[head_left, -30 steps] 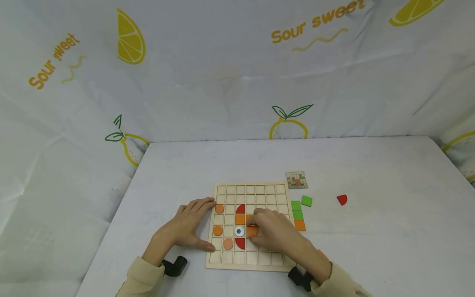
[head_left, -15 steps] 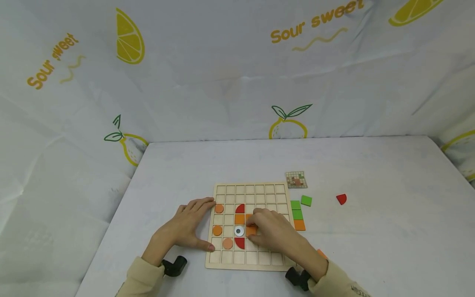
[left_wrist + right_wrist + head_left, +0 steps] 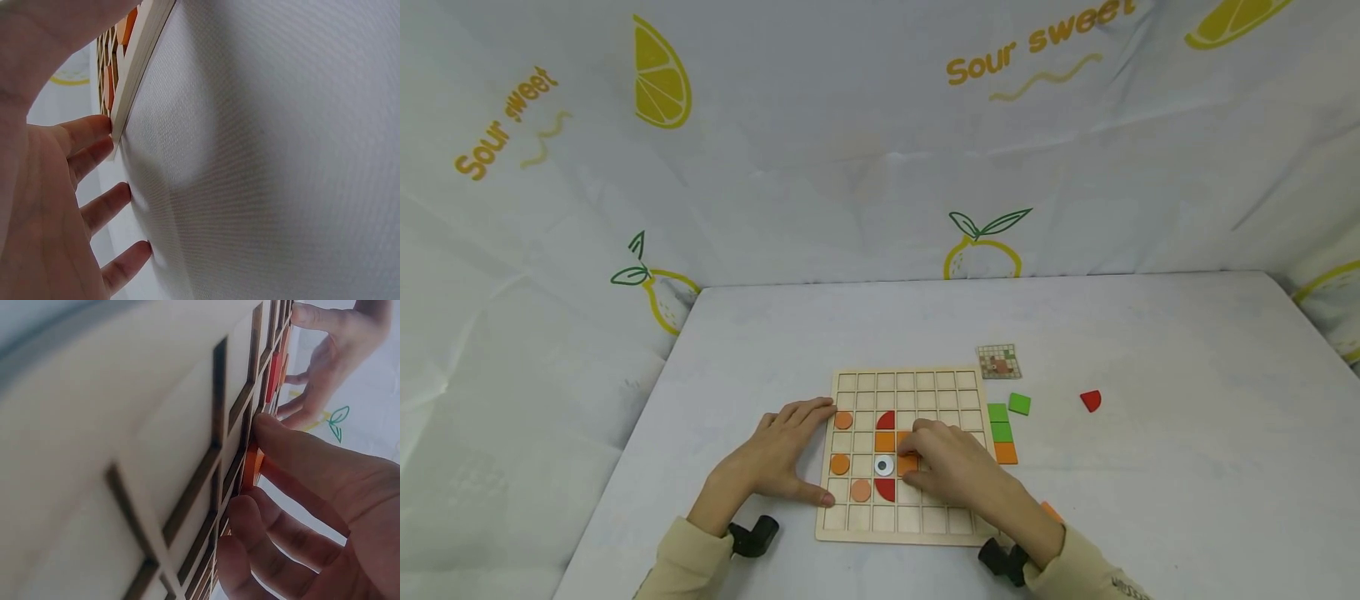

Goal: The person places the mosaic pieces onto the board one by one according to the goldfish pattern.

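Note:
A wooden grid board [image 3: 910, 539] lies flat on the white cloth. My left hand [image 3: 775, 458] rests with spread fingers at its left side. The thumb and a fingertip touch the board's edge. Over the board's middle, my right hand [image 3: 958, 467] pinches an orange square tile [image 3: 252, 464] between thumb and fingers, just right of a white eye disc [image 3: 884, 466]. Another orange square [image 3: 885, 442] sits above the disc, with a red quarter-round [image 3: 886, 420] higher up and a second red quarter-round [image 3: 886, 489] below. Part of one more orange tile shows under the right fingers.
Orange discs [image 3: 843, 420] occupy cells at the board's left. Along its right edge lie green squares [image 3: 1002, 432] and an orange square [image 3: 1006, 452]. A small pattern card [image 3: 999, 362], a loose green square [image 3: 1019, 404] and a red quarter-round [image 3: 1091, 401] lie farther right. An orange piece [image 3: 1051, 512] is partly behind the right forearm.
Almost nothing moves. The right wrist shifts slightly left, while its fingers stay at the orange tile and the left hand stays at the board's edge.

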Tool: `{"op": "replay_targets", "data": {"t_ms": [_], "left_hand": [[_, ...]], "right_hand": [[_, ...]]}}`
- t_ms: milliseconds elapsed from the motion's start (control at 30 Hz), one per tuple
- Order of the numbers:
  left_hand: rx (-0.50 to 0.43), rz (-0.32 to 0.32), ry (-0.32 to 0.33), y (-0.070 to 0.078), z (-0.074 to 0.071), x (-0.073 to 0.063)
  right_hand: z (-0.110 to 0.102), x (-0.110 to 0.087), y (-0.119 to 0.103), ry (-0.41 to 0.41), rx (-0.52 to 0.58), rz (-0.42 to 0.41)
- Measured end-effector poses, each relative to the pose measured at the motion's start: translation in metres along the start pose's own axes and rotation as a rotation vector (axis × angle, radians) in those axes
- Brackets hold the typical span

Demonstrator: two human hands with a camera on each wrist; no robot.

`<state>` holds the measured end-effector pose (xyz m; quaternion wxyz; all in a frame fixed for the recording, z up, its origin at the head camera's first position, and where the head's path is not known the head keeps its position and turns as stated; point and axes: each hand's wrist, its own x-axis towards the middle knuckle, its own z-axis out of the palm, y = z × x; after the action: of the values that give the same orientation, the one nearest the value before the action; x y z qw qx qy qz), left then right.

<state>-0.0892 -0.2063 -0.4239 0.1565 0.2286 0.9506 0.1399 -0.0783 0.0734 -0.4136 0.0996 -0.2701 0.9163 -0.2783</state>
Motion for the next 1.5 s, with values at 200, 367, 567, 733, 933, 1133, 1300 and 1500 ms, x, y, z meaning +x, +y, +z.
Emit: {"op": "replay_targets", "data": {"t_ms": [200,367,567,733,933,1133,1300,1500], "left_hand": [[-0.004,-0.001,0.003,0.001,0.0,0.0],[-0.003,-0.005,0.002,0.001,0.0,0.0],[0.003,0.001,0.008,0.001,0.001,0.001],[0.003,0.003,0.009,0.001,0.0,0.0],[0.001,-0.001,0.008,0.001,0.0,0.0],[-0.001,0.002,0.007,0.001,0.0,-0.001],[-0.003,-0.001,0.008,0.001,0.0,-0.001],[-0.014,-0.005,0.008,0.001,0.001,-0.001]], "right_hand": [[0.0,-0.001,-0.001,0.001,-0.02,0.011],[-0.004,-0.004,-0.003,0.01,-0.031,0.036],[-0.016,-0.015,0.002,0.021,0.012,0.07],[-0.027,-0.028,0.011,0.018,0.008,0.154],[-0.038,-0.047,0.024,0.018,0.012,0.223],[-0.042,-0.066,0.038,0.008,-0.009,0.221],[-0.041,-0.077,0.046,0.001,-0.013,0.266],[-0.039,-0.089,0.053,-0.002,-0.031,0.25]]}}
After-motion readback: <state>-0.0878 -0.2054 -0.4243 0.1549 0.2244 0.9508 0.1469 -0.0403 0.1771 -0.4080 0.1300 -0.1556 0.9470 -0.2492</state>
